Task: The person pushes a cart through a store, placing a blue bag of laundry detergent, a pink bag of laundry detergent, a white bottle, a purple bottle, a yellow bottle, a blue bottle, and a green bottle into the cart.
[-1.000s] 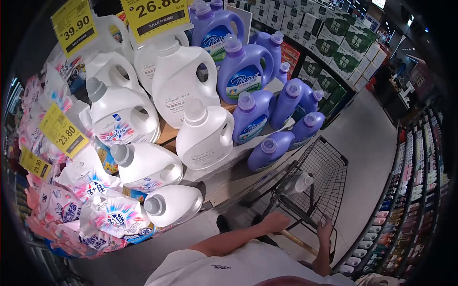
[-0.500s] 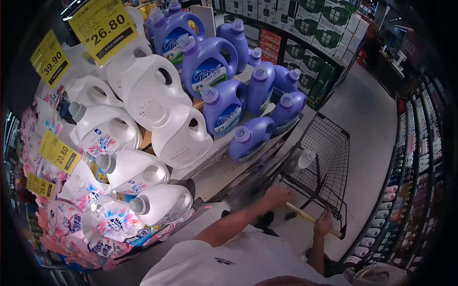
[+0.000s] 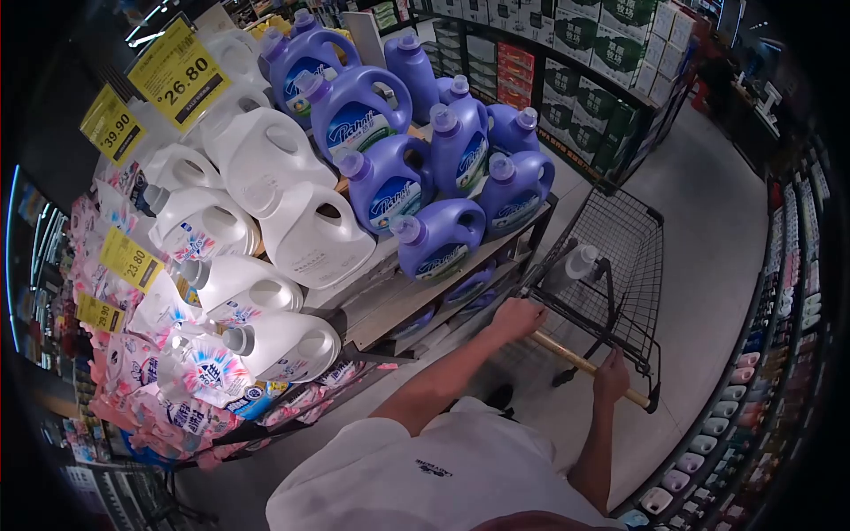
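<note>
Steering needs even pushing: left hand (image 3: 518, 320) and right hand (image 3: 611, 376) grip the bar (image 3: 567, 353) (bottle (image 3: 581, 262) near the cart's (image 3: 656, 218) left edge).

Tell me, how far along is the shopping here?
Apparently done: one white bottle is in the cart. In hand: the left hand and right hand are on its handle. Left: perhaps moving on or adding more; purple bottles stand on display, but the full list isn't visible.
</note>
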Demonstrator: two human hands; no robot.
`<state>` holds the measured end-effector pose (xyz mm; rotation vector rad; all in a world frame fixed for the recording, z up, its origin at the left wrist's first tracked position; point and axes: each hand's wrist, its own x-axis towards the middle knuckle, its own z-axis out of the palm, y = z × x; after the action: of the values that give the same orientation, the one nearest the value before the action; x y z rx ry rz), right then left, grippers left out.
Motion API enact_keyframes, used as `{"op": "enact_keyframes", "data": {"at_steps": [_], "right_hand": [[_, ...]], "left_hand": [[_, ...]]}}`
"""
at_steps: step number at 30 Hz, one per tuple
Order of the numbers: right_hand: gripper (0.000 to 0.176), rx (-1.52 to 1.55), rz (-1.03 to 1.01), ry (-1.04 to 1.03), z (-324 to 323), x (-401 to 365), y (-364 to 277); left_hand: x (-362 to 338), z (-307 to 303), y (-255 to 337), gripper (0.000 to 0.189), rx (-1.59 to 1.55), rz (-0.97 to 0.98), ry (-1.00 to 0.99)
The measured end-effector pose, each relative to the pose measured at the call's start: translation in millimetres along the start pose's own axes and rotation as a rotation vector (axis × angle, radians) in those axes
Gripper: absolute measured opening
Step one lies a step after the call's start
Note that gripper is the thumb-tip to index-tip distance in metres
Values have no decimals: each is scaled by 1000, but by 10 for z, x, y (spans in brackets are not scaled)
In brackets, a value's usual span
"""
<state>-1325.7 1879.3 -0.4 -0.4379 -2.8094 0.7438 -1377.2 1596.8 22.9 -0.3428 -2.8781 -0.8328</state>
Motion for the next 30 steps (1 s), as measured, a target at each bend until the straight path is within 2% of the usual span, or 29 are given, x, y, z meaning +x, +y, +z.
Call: {"op": "enact_keyframes", "data": {"at_steps": [7,10,14,16,24,25,28,30], "right_hand": [[30,-13,-177,49,103,590,219],[29,-69,-152,-13,162,824,302],[28,51,-201,56,205,1099,284],[27,-19,-159,10,204,1215,299],[27,7,-151,-11,267,2079,258],[27,-7,-163,-36,307,2212,292],[27,11,-150,-52,409,2746,374],[29,43,-129,-90,482,2992,449]], "left_hand": [[354,227,2,26,-7,25,53],[504,202,112,31,-35,-16,43],[706,281,111,31,-9,-33,69],[817,311,133,32,28,-46,62],[1503,473,167,35,-19,-167,-87],[1578,528,166,35,-30,-137,-94],[1964,642,162,43,-20,-225,-237],[2219,676,179,45,-43,-207,-272]]}}
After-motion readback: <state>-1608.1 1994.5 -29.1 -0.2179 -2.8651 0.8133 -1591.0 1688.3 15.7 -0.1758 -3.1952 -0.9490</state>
